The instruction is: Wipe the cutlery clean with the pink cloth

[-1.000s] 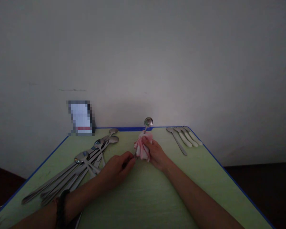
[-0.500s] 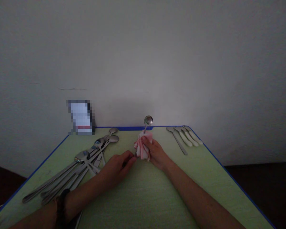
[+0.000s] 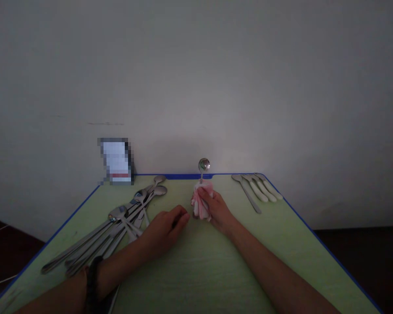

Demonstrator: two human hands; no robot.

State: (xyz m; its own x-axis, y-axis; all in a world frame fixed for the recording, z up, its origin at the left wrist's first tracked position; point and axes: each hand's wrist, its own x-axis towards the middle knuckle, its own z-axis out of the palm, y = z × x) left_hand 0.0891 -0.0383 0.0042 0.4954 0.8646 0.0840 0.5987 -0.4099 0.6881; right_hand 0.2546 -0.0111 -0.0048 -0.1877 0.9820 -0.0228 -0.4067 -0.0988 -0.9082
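Observation:
My right hand [image 3: 218, 209] is closed on a pink-and-white cloth [image 3: 202, 203], which wraps the handle of a metal spoon. The round bowl of the spoon [image 3: 204, 165] sticks up above the cloth. Just left of the cloth, and apart from it, is my left hand [image 3: 172, 224]. Its fingers are curled in toward the thumb, with nothing visible in them. Most of the spoon's handle is hidden by the cloth. Beyond my left forearm lies a loose pile of metal spoons and other cutlery [image 3: 118, 213], partly covered by the arm.
At the table's back right lie a metal spoon [image 3: 250, 198] and several white-handled forks [image 3: 263, 192], side by side. A blurred-out device with a bright screen [image 3: 117, 159] stands at the back left. The green table [image 3: 199, 270] has a blue edge and meets a plain wall.
My left hand has come off the lower end of the spoon, leaving a gap to the cloth. The right hand keeps its hold. The whole view has shifted slightly.

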